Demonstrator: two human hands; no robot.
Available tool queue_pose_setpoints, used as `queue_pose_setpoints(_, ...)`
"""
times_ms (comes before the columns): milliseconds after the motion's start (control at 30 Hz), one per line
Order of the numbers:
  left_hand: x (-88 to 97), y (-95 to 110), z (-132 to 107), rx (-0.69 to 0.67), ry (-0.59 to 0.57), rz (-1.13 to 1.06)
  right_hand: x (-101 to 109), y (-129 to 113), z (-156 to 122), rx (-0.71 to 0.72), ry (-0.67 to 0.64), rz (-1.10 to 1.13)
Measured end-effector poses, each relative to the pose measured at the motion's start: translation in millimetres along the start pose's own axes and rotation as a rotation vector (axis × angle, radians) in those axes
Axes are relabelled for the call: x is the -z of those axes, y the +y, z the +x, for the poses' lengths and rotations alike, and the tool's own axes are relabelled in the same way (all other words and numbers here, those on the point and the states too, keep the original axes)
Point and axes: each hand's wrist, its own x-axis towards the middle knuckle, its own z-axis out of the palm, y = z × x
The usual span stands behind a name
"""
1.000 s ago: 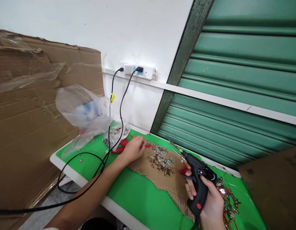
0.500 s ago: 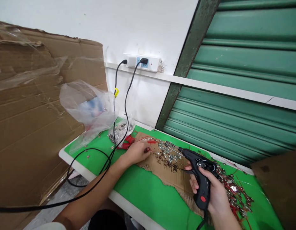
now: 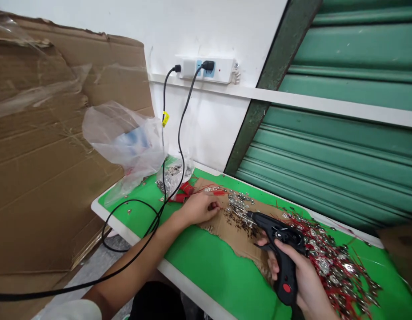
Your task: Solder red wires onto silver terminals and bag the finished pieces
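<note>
My right hand (image 3: 304, 271) is wrapped around the grip of a black soldering gun (image 3: 286, 262) with a red button. Its thin metal tip points left, low over small metal discs (image 3: 241, 200) on a torn cardboard sheet (image 3: 222, 233). My left hand (image 3: 201, 208) rests at the sheet's left part, thumb and fingers pinched. What looks like a thin red wire shows at those fingertips, though its end is hard to make out. Small dark bits (image 3: 241, 222) lie scattered between the two hands. Red wire bundles (image 3: 186, 189) sit just behind my left hand.
A heap of metal discs with red wires (image 3: 332, 262) covers the right side of the green table (image 3: 206, 262). Black cables (image 3: 182, 133) hang from a wall socket (image 3: 222, 71) and loop near my left arm. Plastic bags (image 3: 126, 138) and a large cardboard box (image 3: 35, 178) stand left.
The soldering gun has come slightly lower and closer to my left hand, its tip now down among the metal discs. My left hand keeps its pinch. The whole view has shifted a little.
</note>
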Motion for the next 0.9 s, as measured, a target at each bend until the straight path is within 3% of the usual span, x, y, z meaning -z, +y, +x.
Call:
queue_pose_setpoints(333, -3.8, -3.9, 0.2, -0.029, 0.006, 0.008, 2.4, 3.3, -3.3, -0.011, 0.057, -0.127)
queue_pose_setpoints(633, -0.2, 4.5, -0.5, 0.087, 0.008, 0.128, 4.7, 4.0, -1.0, -0.033, 0.061, -0.15)
queue_pose_setpoints(900, -9.5, 2.3, -0.3, 0.072, 0.053, 0.165, 4.8, 4.9, -0.1, -0.048, 0.072, -0.128)
